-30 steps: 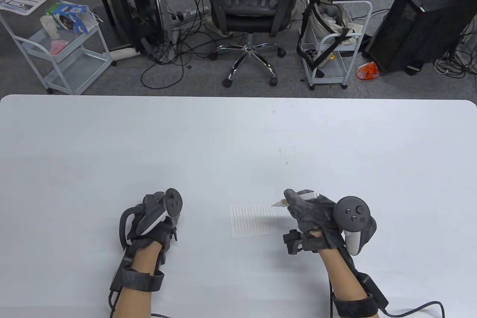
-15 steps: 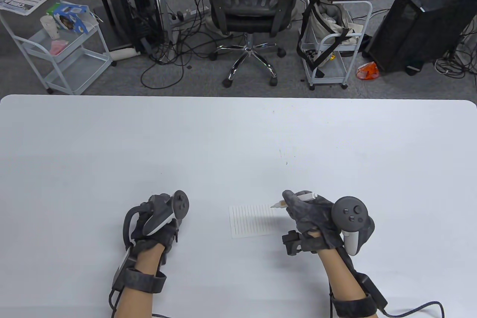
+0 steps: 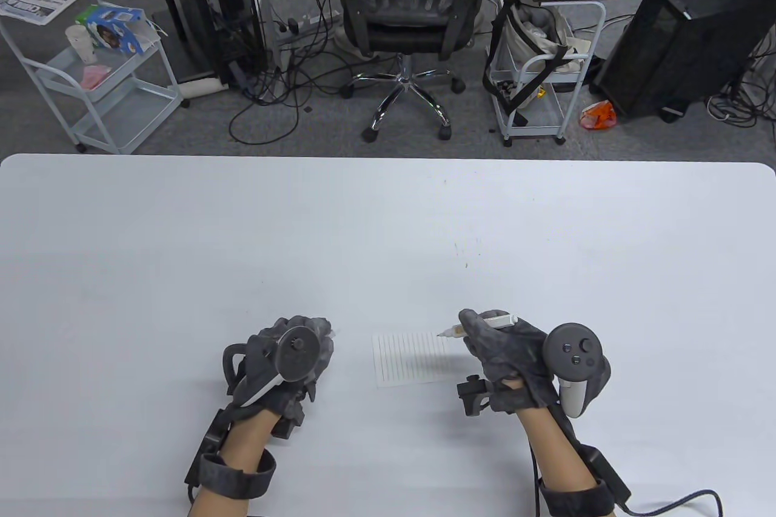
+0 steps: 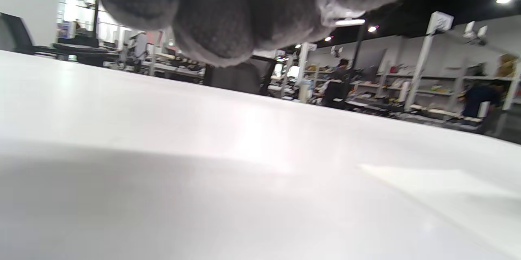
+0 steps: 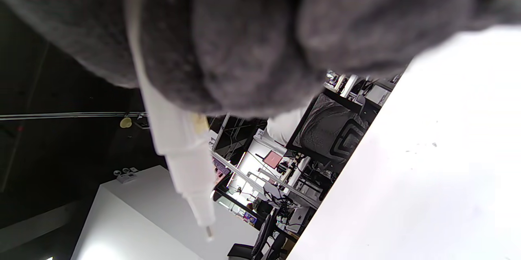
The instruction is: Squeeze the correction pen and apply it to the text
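We are gripping the correction pen (image 3: 485, 323) in our right hand (image 3: 515, 359), fingers curled tightly round its white barrel, with the thumb and forefinger wrapping the front part. The pen is lying nearly level, its narrow tip pointing left and reaching the upper right corner of the lined paper (image 3: 412, 359); whether the tip is actually touching the sheet we cannot tell from the table view. In the right wrist view the correction pen (image 5: 179, 146) is jutting out from between the gloved fingers (image 5: 252, 48), its small metal point bare and uncapped. The paper is lying flat on the white table (image 3: 388, 214), between our two hands and close to the near edge. Our left hand (image 3: 291, 359) is sitting just left of the paper, apart from it, fingers bunched inward into a loose fist. In the left wrist view a small pale, translucent piece is showing among the fingers (image 4: 215, 16) of that hand, but we cannot tell what it is or whether the hand is truly holding it.
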A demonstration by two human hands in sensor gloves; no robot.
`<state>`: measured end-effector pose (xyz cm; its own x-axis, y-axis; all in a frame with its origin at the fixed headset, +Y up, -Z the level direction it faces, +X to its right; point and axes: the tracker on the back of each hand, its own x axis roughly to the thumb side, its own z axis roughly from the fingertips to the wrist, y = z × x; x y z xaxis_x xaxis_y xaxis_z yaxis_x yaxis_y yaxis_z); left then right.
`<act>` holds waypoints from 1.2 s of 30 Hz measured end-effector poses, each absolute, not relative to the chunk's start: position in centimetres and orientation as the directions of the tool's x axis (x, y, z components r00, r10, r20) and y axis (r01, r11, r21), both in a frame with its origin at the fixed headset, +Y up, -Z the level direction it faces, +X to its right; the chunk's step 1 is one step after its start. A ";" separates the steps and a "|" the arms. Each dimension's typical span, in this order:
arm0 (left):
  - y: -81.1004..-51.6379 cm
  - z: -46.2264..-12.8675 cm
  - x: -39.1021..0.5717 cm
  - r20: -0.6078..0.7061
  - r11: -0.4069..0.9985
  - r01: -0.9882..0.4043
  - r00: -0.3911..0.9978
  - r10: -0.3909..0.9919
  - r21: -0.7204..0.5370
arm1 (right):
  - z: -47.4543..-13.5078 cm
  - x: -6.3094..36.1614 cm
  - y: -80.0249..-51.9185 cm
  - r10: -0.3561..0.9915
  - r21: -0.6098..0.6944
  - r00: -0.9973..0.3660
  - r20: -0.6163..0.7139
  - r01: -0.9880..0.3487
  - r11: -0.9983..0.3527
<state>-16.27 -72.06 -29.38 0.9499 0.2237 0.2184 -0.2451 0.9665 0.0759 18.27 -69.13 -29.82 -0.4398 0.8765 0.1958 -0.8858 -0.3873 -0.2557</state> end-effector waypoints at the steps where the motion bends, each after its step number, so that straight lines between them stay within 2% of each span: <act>1: -71.9 -29.0 -15.7 0.248 0.964 -0.252 0.942 0.225 0.083 | -29.8 18.1 -69.1 0.872 -0.253 -0.444 0.207 -0.885 -0.391; 6: -71.4 -27.9 -13.5 0.329 0.958 -0.270 0.917 0.226 0.095 | -29.3 16.9 -69.0 0.854 -0.233 -0.454 0.253 -0.886 -0.402; 12: -71.4 -27.1 -12.0 0.391 0.943 -0.329 0.876 0.284 0.054 | -28.7 14.9 -69.2 0.836 -0.194 -0.461 0.298 -0.887 -0.420; 20: -71.3 -26.7 -11.3 0.415 0.905 -0.425 0.822 0.390 -0.008 | -28.2 13.4 -69.5 0.849 -0.150 -0.426 0.312 -0.905 -0.398; 36: -71.6 -26.5 -10.9 0.443 0.897 -0.442 0.799 0.407 -0.027 | -28.2 12.8 -70.2 0.847 -0.118 -0.442 0.296 -0.897 -0.427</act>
